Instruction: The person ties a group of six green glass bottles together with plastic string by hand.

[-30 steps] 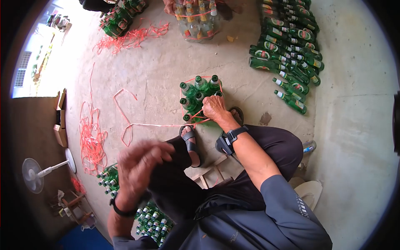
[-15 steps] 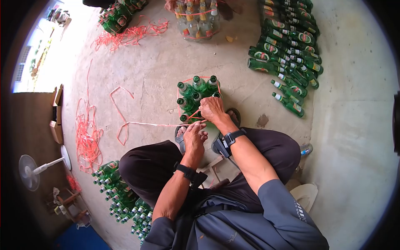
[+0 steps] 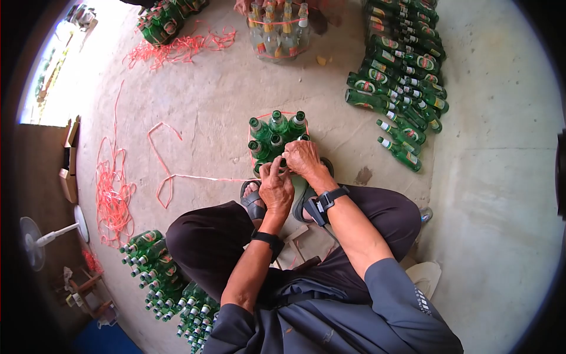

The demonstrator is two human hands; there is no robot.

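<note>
A bundle of green glass bottles (image 3: 279,124) stands upright on the floor between my feet, with thin red plastic twine (image 3: 218,179) looped around it. My left hand (image 3: 276,190) is at the near side of the bundle, its fingers bent and closed on the twine, whose tail trails off left across the floor. Touching it, my right hand (image 3: 303,157) is pinched over the near right bottles, on the twine as well. The exact crossing of the strands is hidden behind my fingers. Both wrists wear black straps.
Loose red twine (image 3: 115,194) lies heaped at left. Many green bottles (image 3: 407,76) lie on the floor at right, and more (image 3: 171,283) by my left knee. Ahead, a person's hand (image 3: 242,7) is at a tied bundle of clear bottles (image 3: 280,35). A fan (image 3: 35,242) stands far left.
My left hand has moved up and closer to my right hand, its fingers now curled in at the bottles. The stretch of twine between the hands is now hidden. The view has shifted slightly.
</note>
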